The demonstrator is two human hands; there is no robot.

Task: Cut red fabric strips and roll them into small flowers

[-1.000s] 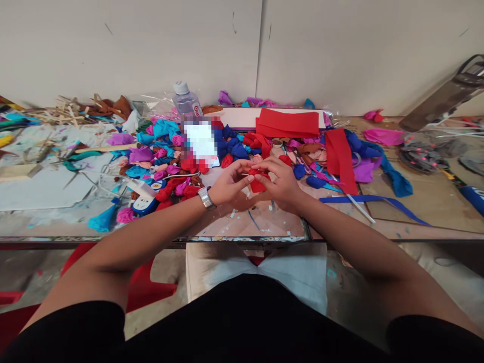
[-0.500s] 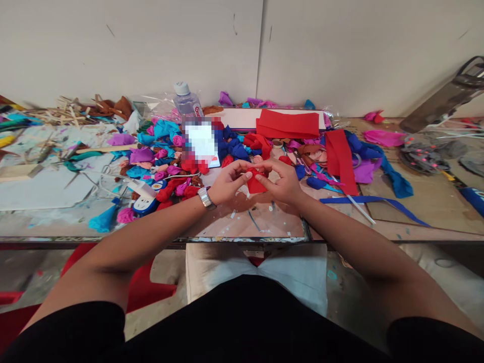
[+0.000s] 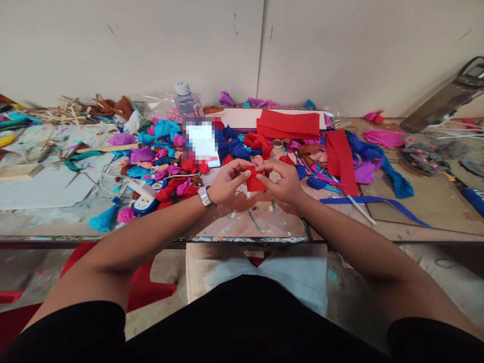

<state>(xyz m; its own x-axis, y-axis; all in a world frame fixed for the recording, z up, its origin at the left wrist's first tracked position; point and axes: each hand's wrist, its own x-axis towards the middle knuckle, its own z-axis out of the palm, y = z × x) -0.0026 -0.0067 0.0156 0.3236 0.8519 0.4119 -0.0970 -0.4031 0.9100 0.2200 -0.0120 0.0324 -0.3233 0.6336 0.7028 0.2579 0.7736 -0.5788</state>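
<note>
A small piece of red crepe paper (image 3: 256,182) hangs between my two hands, just over the table near its front edge. My left hand (image 3: 231,181) pinches its upper left side between thumb and fingers. On the other side, my right hand (image 3: 280,180) pinches the upper right edge the same way. The fingers hide part of the paper's top. Beyond the hands, folded red crepe paper (image 3: 289,124) lies on a white strip, and another red strip (image 3: 341,162) rests to the right.
Crumpled coloured paper pieces (image 3: 162,133) crowd the table, with a pixelated phone (image 3: 214,160) among them. A clear bottle (image 3: 188,103) stands behind. A power strip (image 3: 145,203) sits left. A blue ribbon (image 3: 393,201) and a dark bottle (image 3: 434,103) lie or lean at right.
The fingers have shifted slightly along the top of the red crepe paper, and its lower part hangs a little flatter. Both arms stay in nearly the same place.
</note>
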